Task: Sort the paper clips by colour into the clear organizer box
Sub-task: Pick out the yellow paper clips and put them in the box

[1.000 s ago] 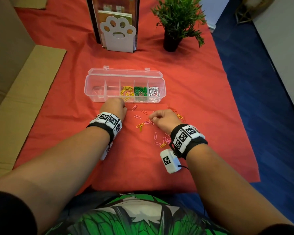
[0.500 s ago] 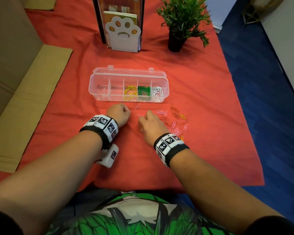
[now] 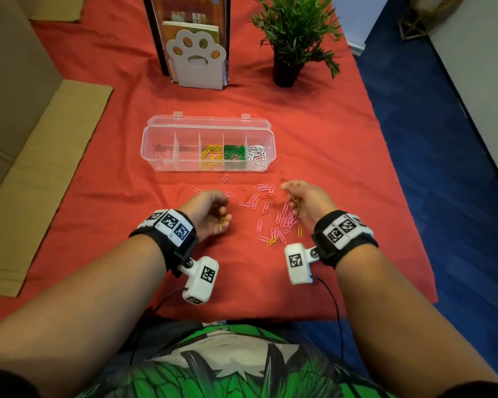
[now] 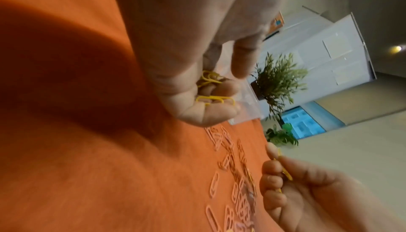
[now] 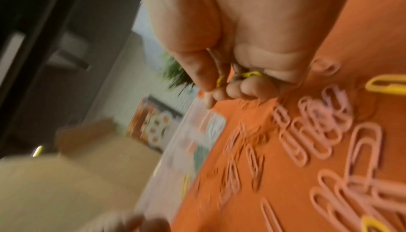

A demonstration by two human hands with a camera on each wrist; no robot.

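I am gathering the yellow paper clips off the red cloth, and I judge the yellow pass is nearly done. My left hand is cupping, fingers curled, round a small bunch of yellow clips. My right hand is pinching another yellow clip between thumb and fingers, raised just above the loose pile.

The clear organizer box is standing open just beyond both hands. Its three right-hand compartments are holding yellow, green and white clips; the two on the left are looking empty. The pile between my hands is mostly pink, with a few orange ones hard to pick out against the cloth and two or three stray yellow clips near my right wrist.

Next, I reckon, I am either passing the pinched clip to the left palm or carrying both lots to the yellow compartment, releasing low so nothing is bouncing into green.
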